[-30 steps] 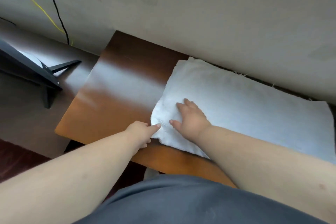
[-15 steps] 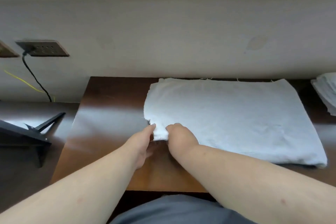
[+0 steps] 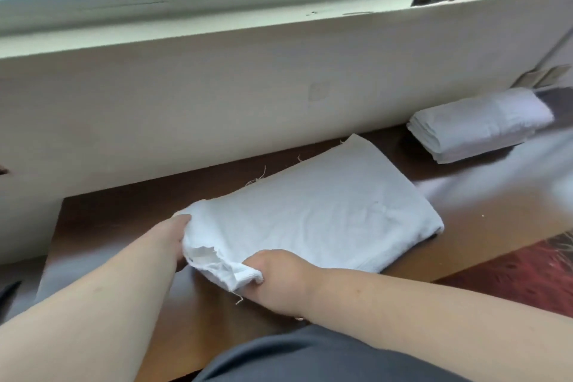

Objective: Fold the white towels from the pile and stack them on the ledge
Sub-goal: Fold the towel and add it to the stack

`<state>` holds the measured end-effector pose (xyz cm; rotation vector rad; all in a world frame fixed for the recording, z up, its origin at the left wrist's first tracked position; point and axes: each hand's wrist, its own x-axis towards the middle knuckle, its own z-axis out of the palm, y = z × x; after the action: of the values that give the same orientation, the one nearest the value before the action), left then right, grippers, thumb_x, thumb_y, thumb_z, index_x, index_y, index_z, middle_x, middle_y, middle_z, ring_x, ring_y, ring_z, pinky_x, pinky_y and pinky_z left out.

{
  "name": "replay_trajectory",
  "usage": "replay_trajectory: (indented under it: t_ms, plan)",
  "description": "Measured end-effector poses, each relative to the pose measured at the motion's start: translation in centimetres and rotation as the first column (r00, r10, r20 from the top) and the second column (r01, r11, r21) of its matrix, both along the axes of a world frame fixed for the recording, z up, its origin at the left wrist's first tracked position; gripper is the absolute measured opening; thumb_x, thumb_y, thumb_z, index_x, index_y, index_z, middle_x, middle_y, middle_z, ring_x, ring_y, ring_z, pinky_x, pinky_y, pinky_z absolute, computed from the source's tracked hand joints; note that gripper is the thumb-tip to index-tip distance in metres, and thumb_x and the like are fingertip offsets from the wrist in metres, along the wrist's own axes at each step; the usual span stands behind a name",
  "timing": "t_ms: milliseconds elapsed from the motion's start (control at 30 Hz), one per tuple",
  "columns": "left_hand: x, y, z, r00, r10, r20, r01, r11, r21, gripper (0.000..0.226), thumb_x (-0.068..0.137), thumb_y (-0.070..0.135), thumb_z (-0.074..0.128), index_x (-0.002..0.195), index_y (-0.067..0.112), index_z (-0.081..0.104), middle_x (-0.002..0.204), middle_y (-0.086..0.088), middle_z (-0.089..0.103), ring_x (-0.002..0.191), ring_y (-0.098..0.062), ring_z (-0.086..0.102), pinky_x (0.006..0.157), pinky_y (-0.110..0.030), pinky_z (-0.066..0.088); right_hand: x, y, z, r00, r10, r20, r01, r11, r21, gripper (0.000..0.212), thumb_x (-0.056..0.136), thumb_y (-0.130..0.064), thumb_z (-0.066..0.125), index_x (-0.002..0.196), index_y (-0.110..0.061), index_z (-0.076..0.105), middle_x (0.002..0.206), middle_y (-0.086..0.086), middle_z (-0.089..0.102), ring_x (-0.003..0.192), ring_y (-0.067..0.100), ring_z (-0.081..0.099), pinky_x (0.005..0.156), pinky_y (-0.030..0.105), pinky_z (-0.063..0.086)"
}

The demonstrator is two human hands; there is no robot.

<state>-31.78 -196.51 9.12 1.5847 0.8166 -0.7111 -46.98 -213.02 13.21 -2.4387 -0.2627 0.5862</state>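
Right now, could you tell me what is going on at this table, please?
A person is folding a white towel on the brown table below a window. The left hand and right hand both grip the towel's near end, lifting it slightly. A stack of folded towels sits farther right against the wall.

- The towel (image 3: 310, 220) lies at mid-frame on the table (image 3: 124, 214), its lower-left end lifted.
- The left hand (image 3: 173, 236) holds that end's left side, the right hand (image 3: 279, 270) its lower corner.
- The stack of folded towels (image 3: 477, 127) sits at right, against the wall (image 3: 217, 102) beneath the window ledge (image 3: 279, 22).
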Motion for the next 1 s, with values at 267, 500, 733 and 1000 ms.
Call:
replay_trajectory:
  t_ms: [267,500,733,1000]
  plan:
    - [4.2,-10.8,4.0,0.973,-0.041,0.227,0.036,0.999,0.024,0.042,0.092,0.028,0.052,0.131,0.013,0.053,0.125,-0.014,0.062,0.122,-0.035,0.058,0.078,-0.039,0.051,-1.9,-10.6,-1.0,0.591,-0.648,-0.481,0.803,0.421,0.422,0.025,0.086,-0.04,0.061,0.104,-0.024,0.068,0.102,0.0,0.073,0.098,0.017,0.067,0.093,0.035,0.053]
    - [6.1,-25.3,5.9,0.905,-0.321,0.279,0.28,0.944,0.176,0.034,0.079,0.036,0.051,0.11,0.024,0.058,0.108,-0.003,0.068,0.093,-0.025,0.069,0.063,-0.035,0.054,-3.9,-22.0,-2.9,0.23,-0.648,-0.726,0.897,-0.147,0.416,0.02,0.096,-0.021,0.058,0.113,-0.022,0.068,0.109,0.005,0.075,0.103,0.027,0.07,0.093,0.052,0.055]
    - [5.6,-38.8,3.9,0.727,-0.626,0.281,0.498,0.763,0.412,0.043,0.086,0.031,0.047,0.124,0.012,0.056,0.118,-0.015,0.066,0.11,-0.034,0.063,0.1,-0.047,0.049,-6.0,-32.6,-5.5,0.096,-0.559,-0.824,0.866,-0.36,0.346,0.029,0.099,-0.012,0.049,0.125,-0.017,0.06,0.11,0.005,0.075,0.099,0.025,0.073,0.082,0.049,0.059]
    - [3.5,-45.4,-1.4,0.356,-0.925,0.136,0.811,0.378,0.448,0.044,0.104,0.032,0.042,0.147,0.023,0.043,0.153,-0.005,0.038,0.134,-0.028,0.043,0.11,-0.033,0.036,-7.1,-40.0,-8.5,-0.025,-0.578,-0.815,0.99,-0.13,0.062,0.037,0.1,-0.023,0.055,0.136,-0.017,0.05,0.122,0.004,0.066,0.104,0.031,0.067,0.07,0.04,0.057]
